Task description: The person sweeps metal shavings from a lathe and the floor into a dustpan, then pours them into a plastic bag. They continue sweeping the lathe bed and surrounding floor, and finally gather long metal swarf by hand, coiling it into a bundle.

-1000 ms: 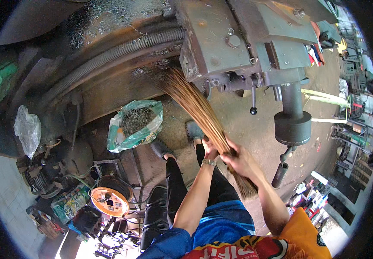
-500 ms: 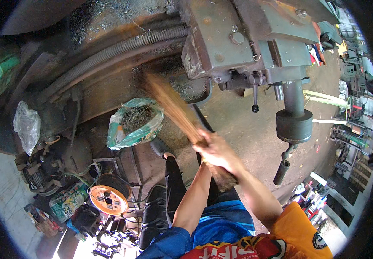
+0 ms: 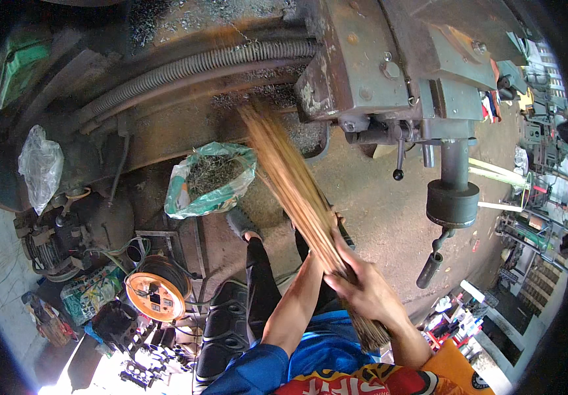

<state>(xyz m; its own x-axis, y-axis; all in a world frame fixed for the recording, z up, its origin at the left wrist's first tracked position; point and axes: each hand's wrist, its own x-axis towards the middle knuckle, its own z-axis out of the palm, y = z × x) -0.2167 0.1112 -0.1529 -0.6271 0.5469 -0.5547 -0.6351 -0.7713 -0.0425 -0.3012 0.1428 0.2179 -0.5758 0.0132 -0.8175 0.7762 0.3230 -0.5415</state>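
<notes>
A stick broom (image 3: 297, 191), a bundle of thin brown sticks, slants from the machine bed toward my body, its far end smeared by motion. My right hand (image 3: 369, 288) is wrapped round it near its butt end. Passing beneath the bundle, my left hand (image 3: 340, 220) is mostly hidden, with fingertips showing past the far side; it appears to grip the sticks farther up. Metal chips and dust lie around the broom's far end. Left of the broom, an open green and white bag (image 3: 177, 196) holds a heap of metal shavings (image 3: 211, 172).
A heavy machine (image 3: 356, 79) with a lever (image 3: 399, 158) and a crank handle (image 3: 431, 270) stands at the upper right. A ribbed hose (image 3: 198, 69) runs along the bed. At left are a clear plastic bag (image 3: 40, 171), a motor (image 3: 50, 250) and an orange cable reel (image 3: 154, 296).
The broom has shifted right and toward my body, showing more of its bundle. My right hand has moved lower and right with it. The view has shifted slightly, so the machine appears farther right.
</notes>
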